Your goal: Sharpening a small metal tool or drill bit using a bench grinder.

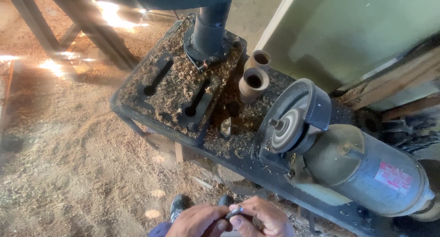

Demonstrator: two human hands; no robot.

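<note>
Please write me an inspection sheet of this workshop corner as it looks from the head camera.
Surface: dark metal bench carrying a slotted base plate, thick with wood shavings.
Job's things: a small grey metal piece pinched between both hands; what kind it is cannot be told.
Clutter: two brown tubes standing upright beside the column; shavings all over the bench.
Hands: left hand and right hand meet at the bottom edge, fingers closed on the piece.
Cables: nothing seen for certain.
Surroundings: grinding wheel with guard on a grey motor; sawdust-covered floor; green panel; wooden planks; dark shoes below.
</note>
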